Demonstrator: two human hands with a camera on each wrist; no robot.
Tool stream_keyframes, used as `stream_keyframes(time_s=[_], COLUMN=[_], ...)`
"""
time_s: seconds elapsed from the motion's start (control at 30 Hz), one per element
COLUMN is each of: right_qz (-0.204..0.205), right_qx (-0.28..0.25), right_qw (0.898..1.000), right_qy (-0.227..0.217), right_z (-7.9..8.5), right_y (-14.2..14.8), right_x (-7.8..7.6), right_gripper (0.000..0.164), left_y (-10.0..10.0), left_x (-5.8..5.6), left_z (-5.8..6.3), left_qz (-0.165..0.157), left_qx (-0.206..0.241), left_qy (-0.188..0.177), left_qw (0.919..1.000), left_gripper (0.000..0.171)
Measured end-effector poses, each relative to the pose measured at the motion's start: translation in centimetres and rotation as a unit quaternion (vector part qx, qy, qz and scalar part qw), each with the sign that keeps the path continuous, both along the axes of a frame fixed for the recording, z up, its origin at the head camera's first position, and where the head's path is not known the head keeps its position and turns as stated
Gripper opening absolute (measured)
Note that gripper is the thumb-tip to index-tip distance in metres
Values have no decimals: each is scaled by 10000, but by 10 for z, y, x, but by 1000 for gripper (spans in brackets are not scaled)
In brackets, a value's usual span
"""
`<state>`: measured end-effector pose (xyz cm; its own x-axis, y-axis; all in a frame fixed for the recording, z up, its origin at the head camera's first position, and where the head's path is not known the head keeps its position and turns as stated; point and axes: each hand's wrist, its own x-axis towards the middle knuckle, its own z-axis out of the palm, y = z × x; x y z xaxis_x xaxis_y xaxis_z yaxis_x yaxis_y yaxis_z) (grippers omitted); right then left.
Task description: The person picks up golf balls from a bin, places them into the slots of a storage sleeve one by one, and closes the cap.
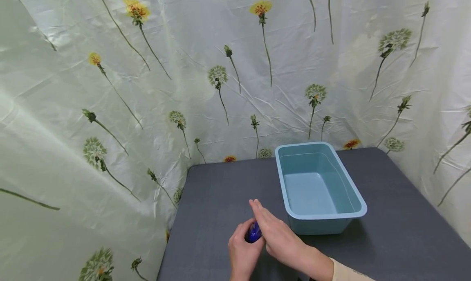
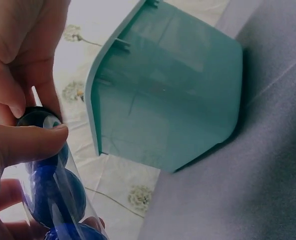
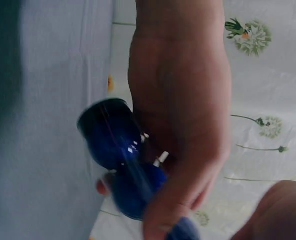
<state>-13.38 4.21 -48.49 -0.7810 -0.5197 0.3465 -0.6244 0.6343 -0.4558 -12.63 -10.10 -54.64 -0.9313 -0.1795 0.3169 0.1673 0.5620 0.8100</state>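
My left hand (image 1: 243,250) grips a clear tube of blue balls (image 1: 254,232), its thumb (image 2: 35,142) curled over one end. Blue balls show stacked inside the tube (image 2: 58,195) in the left wrist view. My right hand (image 1: 281,236) reaches across from the right, its long fingers nearly straight in the head view. In the left wrist view my right hand (image 2: 25,45) pinches the tube's dark end with thumb and fingers. The right wrist view shows my left hand (image 3: 182,105) around the tube (image 3: 113,135), whose other dark end points toward the table.
A light blue plastic tub (image 1: 321,225) stands on the dark grey table (image 1: 213,199), just right of and beyond my hands. A pale curtain (image 1: 206,48) printed with dandelions hangs along the table's back and left side.
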Motion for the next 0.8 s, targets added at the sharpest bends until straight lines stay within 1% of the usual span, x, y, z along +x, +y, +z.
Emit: stream_keyframes(time_s=[0.07,0.17,0.27,0.3,0.37,0.4,0.43,0.5,0.57,0.67,0.7,0.8], right_qz=[-63,8,274,398,537,603,650,683,681,613,601,624], right_qx=[-378,-1114,-1915,-2116,-2331,-2390,-2388,-2355,-2357,-2278,-2242,-1992], right_qw=[9992,9934,9781,9723,9633,9592,9571,9518,9428,9345,9334,9411], right_qy=[-61,-277,-762,-911,-1218,-1386,-1505,-1843,-2257,-2664,-2737,-2659], right_z=[-2,-5,-4,-4,-2,-1,0,2,5,10,11,12], right_y=[-1,-1,3,5,10,13,16,23,29,36,38,40], right_x=[0,-3,-7,-8,-11,-12,-13,-15,-18,-21,-22,-22], right_gripper=[98,84,62,55,46,43,41,40,42,40,39,38], left_y=[-2,-5,-8,-9,-10,-10,-11,-11,-12,-13,-13,-16], left_x=[1,2,4,5,6,6,7,8,9,11,11,13], left_z=[1,2,1,1,2,2,3,5,6,7,7,5], left_qz=[-14,-96,-215,-278,-374,-399,-430,-435,-438,-516,-566,-744], left_qx=[238,609,953,1045,1159,1175,1194,1185,1142,1017,958,770], left_qy=[-60,-47,-8,21,31,-4,-39,-154,-229,-216,-153,68], left_qw=[9997,9981,9952,9941,9925,9923,9919,9919,9922,9932,9937,9942], left_gripper=[45,45,45,45,45,44,44,44,43,43,44,46])
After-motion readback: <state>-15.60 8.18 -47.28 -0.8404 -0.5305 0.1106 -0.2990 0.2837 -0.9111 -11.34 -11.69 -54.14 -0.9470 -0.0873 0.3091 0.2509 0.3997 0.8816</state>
